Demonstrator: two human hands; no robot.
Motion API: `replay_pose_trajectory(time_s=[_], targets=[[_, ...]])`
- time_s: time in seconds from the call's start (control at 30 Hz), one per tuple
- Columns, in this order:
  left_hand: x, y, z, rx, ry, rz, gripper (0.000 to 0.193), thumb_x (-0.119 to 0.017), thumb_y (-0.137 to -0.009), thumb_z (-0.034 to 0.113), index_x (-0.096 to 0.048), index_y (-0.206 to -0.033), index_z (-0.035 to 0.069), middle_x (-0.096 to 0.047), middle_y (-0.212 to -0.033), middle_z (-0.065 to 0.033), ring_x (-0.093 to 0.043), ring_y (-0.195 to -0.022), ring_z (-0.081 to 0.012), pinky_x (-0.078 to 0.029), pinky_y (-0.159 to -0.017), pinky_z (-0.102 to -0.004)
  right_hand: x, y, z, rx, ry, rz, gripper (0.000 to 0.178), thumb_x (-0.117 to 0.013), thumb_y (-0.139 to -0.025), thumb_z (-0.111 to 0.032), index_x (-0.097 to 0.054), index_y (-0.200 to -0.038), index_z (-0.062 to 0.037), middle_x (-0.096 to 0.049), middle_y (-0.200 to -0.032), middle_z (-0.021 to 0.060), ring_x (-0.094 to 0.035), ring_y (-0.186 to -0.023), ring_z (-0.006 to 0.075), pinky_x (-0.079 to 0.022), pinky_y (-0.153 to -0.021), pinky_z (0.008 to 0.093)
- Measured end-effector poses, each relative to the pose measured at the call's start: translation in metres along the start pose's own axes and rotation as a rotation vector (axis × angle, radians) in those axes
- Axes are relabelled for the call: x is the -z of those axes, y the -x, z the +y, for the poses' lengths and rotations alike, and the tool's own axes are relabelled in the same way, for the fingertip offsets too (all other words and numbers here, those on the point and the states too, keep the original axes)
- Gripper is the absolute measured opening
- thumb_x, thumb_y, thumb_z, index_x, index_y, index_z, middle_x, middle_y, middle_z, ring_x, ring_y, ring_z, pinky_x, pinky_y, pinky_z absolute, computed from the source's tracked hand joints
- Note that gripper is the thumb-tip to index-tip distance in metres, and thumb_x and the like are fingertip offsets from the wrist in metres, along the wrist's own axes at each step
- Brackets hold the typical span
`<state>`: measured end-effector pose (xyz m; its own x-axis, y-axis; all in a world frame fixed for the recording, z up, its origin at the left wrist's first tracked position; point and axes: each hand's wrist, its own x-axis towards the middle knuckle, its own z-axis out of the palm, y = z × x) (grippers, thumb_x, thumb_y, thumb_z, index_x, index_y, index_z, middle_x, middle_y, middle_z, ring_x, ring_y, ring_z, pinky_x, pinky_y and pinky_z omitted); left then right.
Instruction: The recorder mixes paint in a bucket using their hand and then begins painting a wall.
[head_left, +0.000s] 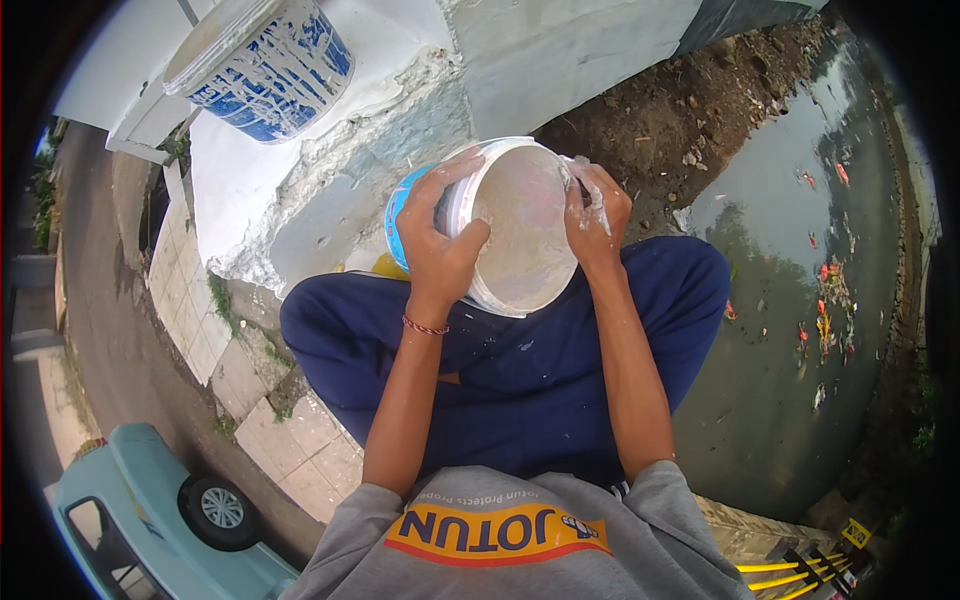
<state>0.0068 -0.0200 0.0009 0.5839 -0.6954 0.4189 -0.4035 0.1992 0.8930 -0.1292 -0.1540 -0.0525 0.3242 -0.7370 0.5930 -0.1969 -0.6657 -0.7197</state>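
A paint bucket [525, 230] with a blue and white outside is tilted over my lap, its mouth turned toward me. A pale, dried-looking coat covers its inside. My left hand [440, 225] grips its left side, fingers along the outer wall and the thumb over the rim. At the opposite rim my right hand [598, 208] is closed, its fingers bent against the edge. White paste is smeared on those right fingers. Whether something small sits between them I cannot make out.
I sit cross-legged on a narrow wall top. A second bucket [285, 75], streaked white, stands on the ledge at far left. Rough broken plaster [360, 170] lies ahead. On the right, the drop leads to murky water [790, 250] with floating litter. A car [150, 510] is on the left road.
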Motion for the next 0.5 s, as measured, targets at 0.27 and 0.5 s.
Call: replay_pose_trajectory(time_s=[0.27, 0.5], targets=[[-0.0013, 0.0022, 0.0014, -0.021, -0.037, -0.002, 0.053, -0.058, -0.058, 0.001, -0.067, -0.111, 0.002, -0.066, -0.121, -0.0154, -0.059, -0.114, -0.0293, -0.04, -0.105, -0.0364, -0.0037, 0.0013, -0.0039, 0.004, -0.018, 0.053, 0.019, -0.059, -0.078, 0.005, -0.067, -0.094, 0.0038, -0.067, -0.087, 0.0169, -0.067, -0.079, 0.034, -0.052, -0.073, 0.0357], [-0.0029, 0.0002, 0.0014, -0.017, -0.029, -0.002, 0.053, -0.058, -0.058, 0.0, -0.067, -0.11, 0.002, -0.066, -0.12, -0.0153, -0.059, -0.114, -0.0294, -0.041, -0.104, -0.0367, -0.0049, 0.0022, -0.0028, 0.0, 0.004, 0.066, 0.018, -0.06, -0.077, 0.004, -0.067, -0.094, 0.0041, -0.067, -0.088, 0.0172, -0.067, -0.08, 0.0341, -0.052, -0.073, 0.0361]])
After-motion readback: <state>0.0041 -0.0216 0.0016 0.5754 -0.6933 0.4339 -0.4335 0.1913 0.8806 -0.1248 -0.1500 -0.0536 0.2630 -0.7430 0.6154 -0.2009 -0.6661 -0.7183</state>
